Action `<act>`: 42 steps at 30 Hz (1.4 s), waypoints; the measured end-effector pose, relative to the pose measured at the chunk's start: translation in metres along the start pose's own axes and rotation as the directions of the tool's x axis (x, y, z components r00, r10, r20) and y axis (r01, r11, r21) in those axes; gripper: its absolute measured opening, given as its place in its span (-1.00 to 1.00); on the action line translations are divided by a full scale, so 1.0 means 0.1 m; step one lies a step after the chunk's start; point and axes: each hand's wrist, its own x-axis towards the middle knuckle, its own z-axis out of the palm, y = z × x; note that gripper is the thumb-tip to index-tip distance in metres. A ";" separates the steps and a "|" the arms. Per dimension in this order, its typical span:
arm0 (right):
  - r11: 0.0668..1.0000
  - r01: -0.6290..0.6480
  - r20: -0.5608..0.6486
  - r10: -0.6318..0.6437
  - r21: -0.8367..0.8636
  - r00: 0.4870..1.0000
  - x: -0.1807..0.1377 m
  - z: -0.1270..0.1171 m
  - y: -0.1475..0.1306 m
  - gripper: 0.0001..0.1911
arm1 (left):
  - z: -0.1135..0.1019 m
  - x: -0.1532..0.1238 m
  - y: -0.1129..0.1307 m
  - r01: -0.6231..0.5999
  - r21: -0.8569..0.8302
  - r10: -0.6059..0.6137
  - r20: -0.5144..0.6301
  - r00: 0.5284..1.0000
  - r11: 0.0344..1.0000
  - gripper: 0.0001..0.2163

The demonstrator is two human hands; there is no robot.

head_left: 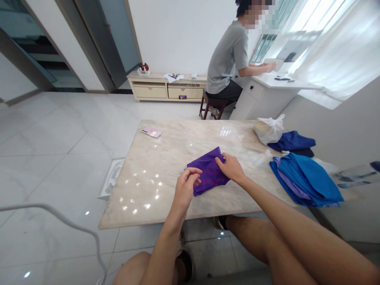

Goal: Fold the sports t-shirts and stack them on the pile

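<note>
A folded purple cloth [208, 170] lies on the marble-patterned table in front of me, its layers slightly uneven at the lower edge. My right hand [231, 166] grips its right edge, thumb on top and the other fingers partly hidden. At the cloth's left edge is my left hand [187, 184], its fingers loosely bent and apart, with nothing visible in them. Whether those fingertips touch the cloth I cannot tell. Further right lies a stack of folded blue cloths [311, 178] with a lilac one among them.
A phone [151, 132] lies at the table's far left corner. Toward the far right are a white plastic bag [269, 130], dark blue cloth [292, 141] and a clear bottle [356, 174] on its side. Beyond the table, a person [227, 59] sits on a stool at a white desk.
</note>
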 end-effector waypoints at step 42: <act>0.710 -0.211 -0.159 0.416 0.672 0.895 0.21 -0.08 0.15 -0.61 | -0.05 -0.01 -0.04 -0.024 -0.144 0.023 -0.009 1.000 0.989 -0.61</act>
